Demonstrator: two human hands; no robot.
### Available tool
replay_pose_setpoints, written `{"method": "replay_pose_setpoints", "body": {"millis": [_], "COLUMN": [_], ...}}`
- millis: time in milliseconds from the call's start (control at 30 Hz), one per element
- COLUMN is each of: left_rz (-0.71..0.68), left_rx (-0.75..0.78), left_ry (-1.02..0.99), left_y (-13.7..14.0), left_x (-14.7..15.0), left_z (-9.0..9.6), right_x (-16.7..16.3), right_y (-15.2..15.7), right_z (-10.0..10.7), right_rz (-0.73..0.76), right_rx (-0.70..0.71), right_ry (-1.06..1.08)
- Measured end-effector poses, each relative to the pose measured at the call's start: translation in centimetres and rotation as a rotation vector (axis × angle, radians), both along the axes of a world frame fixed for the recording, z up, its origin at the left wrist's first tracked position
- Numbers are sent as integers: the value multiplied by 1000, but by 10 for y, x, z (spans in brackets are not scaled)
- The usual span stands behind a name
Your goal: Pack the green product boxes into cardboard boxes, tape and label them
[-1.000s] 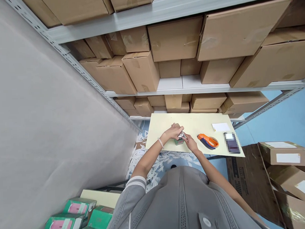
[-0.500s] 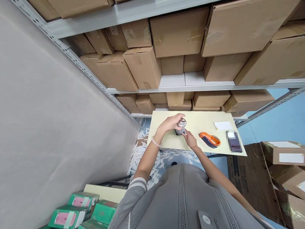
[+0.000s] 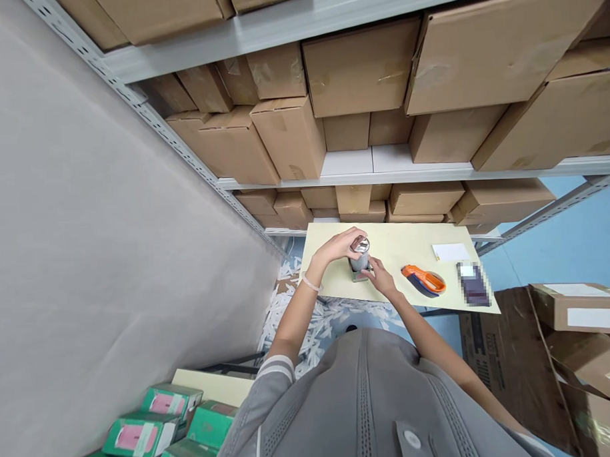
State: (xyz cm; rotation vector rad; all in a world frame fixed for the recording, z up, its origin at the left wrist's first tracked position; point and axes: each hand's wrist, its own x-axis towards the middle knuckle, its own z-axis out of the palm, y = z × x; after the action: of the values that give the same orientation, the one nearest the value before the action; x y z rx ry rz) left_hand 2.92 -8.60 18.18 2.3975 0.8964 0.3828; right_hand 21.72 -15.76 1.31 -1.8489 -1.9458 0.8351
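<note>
A grey tumbler [image 3: 359, 260] with a shiny metal top stands roughly upright over the pale table. My left hand [image 3: 341, 246] curls round its upper end from the left, thumb and fingers closed on it. At the tumbler's lower end is a small green box [image 3: 358, 277], its top open around the base. My right hand [image 3: 381, 278] grips the box from the right, fingers bent against its side and front. How deep the tumbler sits in the box cannot be made out.
An orange and blue tape dispenser [image 3: 423, 280], a white card [image 3: 450, 252] and a dark blurred item [image 3: 473, 284] lie on the table [image 3: 400, 242]. Shelves of cardboard boxes [image 3: 362, 66] rise behind. Green boxes [image 3: 137, 434] sit lower left; cartons [image 3: 588, 305] lie right.
The tumbler has shifted slightly left and the green box at its base shows more. My right hand has moved from the tumbler's lower side to the box.
</note>
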Motion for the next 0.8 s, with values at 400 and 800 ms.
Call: {"method": "replay_pose_setpoints", "body": {"millis": [400,800], "left_rz": [41,76], "left_rx": [29,73], "left_ry": [-82,-117], "left_y": [-17,-41], "left_x": [-11,-17], "left_z": [62,95], "right_x": [-7,33], "right_y": [-3,-4], "right_z": [6,48], "right_rz": [6,36], "right_rx": [2,359], "right_ry": [-106,312]}}
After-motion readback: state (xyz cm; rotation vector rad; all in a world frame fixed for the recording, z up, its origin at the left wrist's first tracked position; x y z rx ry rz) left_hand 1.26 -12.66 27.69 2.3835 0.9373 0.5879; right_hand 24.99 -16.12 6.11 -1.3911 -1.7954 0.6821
